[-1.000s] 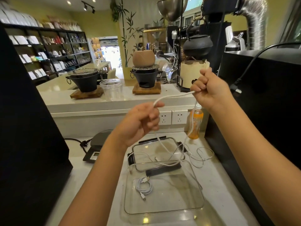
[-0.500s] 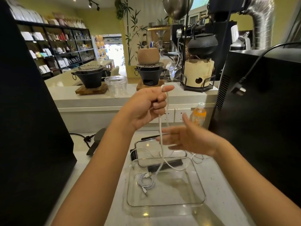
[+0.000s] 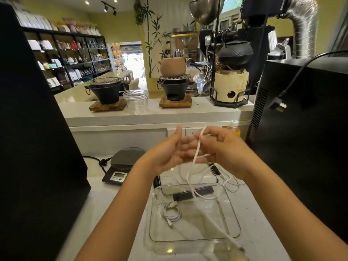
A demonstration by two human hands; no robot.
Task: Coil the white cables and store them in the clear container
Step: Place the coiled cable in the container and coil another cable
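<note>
Flanking the clear container [image 3: 194, 240]: scale [image 3: 120, 166], orange bottle [image 3: 234, 128].

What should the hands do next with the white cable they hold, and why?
Probably wind another loop around the left hand. The right hand pinches the white cable near its top, but a long tail hangs loose down over the clear container. One coiled cable already lies inside; this one is not coiled yet.
</note>
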